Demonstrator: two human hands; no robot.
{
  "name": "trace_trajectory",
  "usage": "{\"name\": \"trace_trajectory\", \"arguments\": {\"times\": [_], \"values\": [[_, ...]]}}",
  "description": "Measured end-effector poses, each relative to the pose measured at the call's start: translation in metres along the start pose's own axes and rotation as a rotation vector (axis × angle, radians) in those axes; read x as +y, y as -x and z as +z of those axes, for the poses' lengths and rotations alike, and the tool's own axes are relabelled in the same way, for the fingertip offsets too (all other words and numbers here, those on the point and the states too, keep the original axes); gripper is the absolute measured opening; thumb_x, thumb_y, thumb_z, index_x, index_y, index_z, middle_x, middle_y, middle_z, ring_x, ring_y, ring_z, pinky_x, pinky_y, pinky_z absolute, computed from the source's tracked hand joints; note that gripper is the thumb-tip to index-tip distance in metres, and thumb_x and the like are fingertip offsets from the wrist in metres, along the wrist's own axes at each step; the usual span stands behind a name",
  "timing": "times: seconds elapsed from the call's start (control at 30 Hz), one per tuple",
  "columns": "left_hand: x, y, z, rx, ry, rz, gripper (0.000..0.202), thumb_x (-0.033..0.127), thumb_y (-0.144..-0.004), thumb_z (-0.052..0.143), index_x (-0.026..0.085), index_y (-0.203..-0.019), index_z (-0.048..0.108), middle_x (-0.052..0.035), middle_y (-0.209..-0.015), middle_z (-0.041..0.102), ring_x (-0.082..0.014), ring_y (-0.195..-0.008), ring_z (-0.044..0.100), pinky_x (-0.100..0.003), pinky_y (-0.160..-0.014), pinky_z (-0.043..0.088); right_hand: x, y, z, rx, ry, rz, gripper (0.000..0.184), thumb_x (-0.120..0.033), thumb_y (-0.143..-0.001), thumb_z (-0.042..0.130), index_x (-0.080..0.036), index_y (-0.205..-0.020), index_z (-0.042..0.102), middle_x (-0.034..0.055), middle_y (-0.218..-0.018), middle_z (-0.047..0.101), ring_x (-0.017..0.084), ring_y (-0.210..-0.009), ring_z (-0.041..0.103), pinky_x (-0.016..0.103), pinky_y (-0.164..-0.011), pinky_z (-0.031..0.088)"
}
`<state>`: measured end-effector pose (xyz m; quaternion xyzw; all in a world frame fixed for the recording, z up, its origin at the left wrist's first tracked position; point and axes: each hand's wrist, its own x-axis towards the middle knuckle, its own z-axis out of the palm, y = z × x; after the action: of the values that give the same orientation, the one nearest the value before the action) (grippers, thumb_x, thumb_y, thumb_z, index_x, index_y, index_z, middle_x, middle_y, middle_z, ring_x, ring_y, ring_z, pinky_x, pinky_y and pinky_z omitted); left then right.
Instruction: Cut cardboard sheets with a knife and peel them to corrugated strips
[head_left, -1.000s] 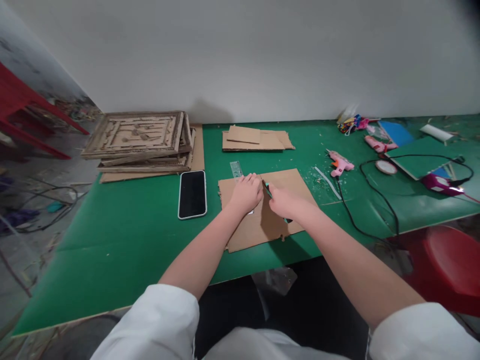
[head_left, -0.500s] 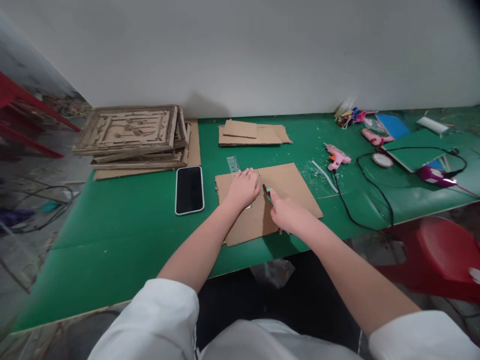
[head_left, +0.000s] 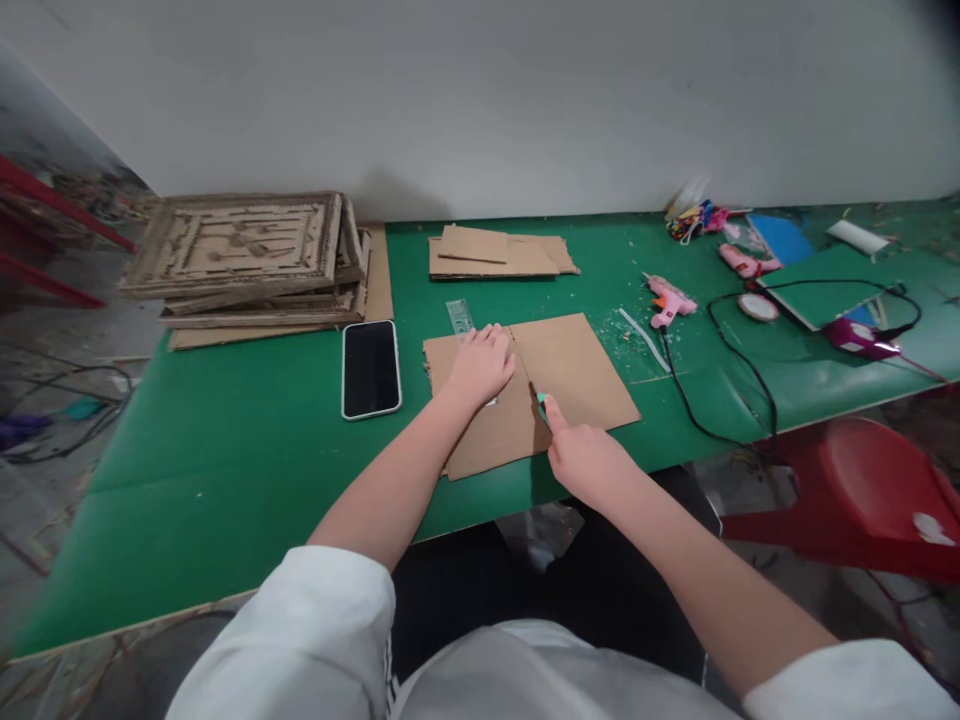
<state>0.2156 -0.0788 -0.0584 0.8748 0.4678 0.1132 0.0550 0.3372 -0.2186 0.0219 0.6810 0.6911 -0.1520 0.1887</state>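
A flat brown cardboard sheet (head_left: pixel 577 370) lies on the green table (head_left: pixel 247 470) in front of me. My left hand (head_left: pixel 480 365) presses down on its left half, fingers curled, and holds a clear ruler (head_left: pixel 459 318) whose far end sticks out past the sheet. My right hand (head_left: pixel 585 455) is closed around a small teal-handled cutter (head_left: pixel 540 402), index finger laid along it. The blade tip rests on the sheet near its front edge, just right of my left hand.
A black phone (head_left: pixel 370 367) lies left of the sheet. Stacked cardboard maze boards (head_left: pixel 240 255) sit at back left, loose cardboard pieces (head_left: pixel 495 255) behind. A pink glue gun (head_left: pixel 667 298) with a black cable (head_left: pixel 720 390) lies right. A red stool (head_left: pixel 862 490) stands beside the table.
My right hand has drawn the cutter toward me along the sheet, from the far part to near the front edge. My left hand stayed pressed in place.
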Motion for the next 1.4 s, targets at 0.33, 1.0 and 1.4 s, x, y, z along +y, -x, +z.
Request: {"name": "trace_trajectory", "arguments": {"times": [0.33,1.0,1.4], "values": [[0.000,0.000,0.001,0.009,-0.013,0.013,0.046,0.030,-0.086,0.032,0.004,-0.120,0.045,-0.0173,-0.133,0.042,-0.0249,-0.125,0.035,-0.039,-0.105,0.022,0.006,0.031,0.016,-0.019,0.012,-0.013,0.064,-0.020,-0.081,0.033,-0.007,-0.140,0.011,0.0143,-0.077,0.063,0.025,-0.066,0.062,0.030,-0.054,0.041],[-0.002,-0.002,0.003,-0.014,-0.017,0.031,0.046,0.031,-0.086,0.030,0.003,-0.120,0.044,-0.0192,-0.133,0.041,-0.0267,-0.126,0.033,-0.040,-0.104,0.020,0.014,0.087,0.044,-0.071,0.026,-0.022,0.062,-0.016,-0.082,0.034,-0.009,-0.140,0.013,0.0105,-0.074,0.060,0.021,-0.058,0.059,0.027,-0.045,0.034],[-0.020,0.005,-0.015,-0.019,0.040,-0.074,0.039,0.026,-0.087,0.032,0.026,-0.124,0.046,-0.0084,-0.146,0.018,-0.0365,-0.132,0.011,-0.066,-0.096,0.015,0.073,0.095,0.044,0.193,-0.390,-0.078,0.054,-0.026,-0.087,0.030,-0.026,-0.139,0.019,0.0044,-0.089,0.064,0.019,-0.076,0.062,0.028,-0.061,0.043]]}}
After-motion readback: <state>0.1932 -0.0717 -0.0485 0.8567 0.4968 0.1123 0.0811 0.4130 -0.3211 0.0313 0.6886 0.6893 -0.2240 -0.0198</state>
